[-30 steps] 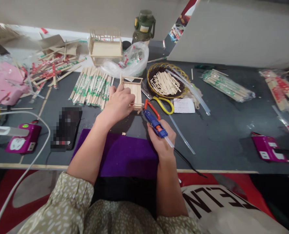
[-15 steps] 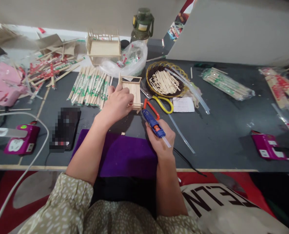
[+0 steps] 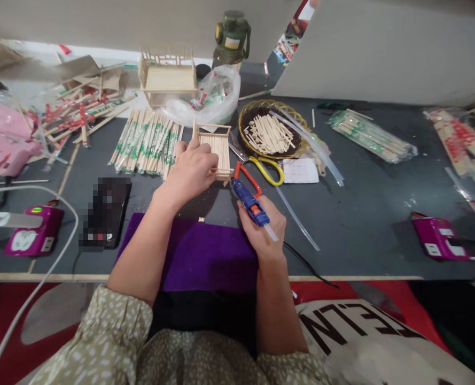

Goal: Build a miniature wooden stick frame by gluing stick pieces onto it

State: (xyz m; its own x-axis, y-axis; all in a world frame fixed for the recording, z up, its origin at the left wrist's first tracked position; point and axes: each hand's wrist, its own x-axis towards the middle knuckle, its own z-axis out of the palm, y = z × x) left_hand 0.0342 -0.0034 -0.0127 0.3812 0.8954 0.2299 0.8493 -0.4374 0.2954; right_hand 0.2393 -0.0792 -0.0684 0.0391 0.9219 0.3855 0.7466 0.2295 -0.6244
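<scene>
My left hand point(image 3: 194, 170) is closed on the near left side of a small wooden stick frame point(image 3: 220, 149), its fingers hiding part of it. My right hand point(image 3: 266, 227) grips a blue glue gun point(image 3: 248, 200), with a clear glue stick poking out of its back end. The gun's nozzle points at the frame's near right corner; I cannot tell whether they touch. Just beyond the gun lie scissors point(image 3: 273, 171) with one red and one yellow handle. A wicker basket point(image 3: 243, 144) of short cut sticks point(image 3: 270, 133) stands behind them.
Wrapped chopsticks point(image 3: 145, 141) lie left of the frame. A larger stick model point(image 3: 169, 79), a plastic bag point(image 3: 225, 96) and a green jug point(image 3: 232, 40) stand behind. A phone point(image 3: 111, 208) lies left, a purple cloth point(image 3: 209, 251) in front, clear glue sticks point(image 3: 297, 216) to the right.
Both hands keep their grips, and the glue gun stays at the frame's corner. The whole view has shifted very slightly; nothing else visibly differs.
</scene>
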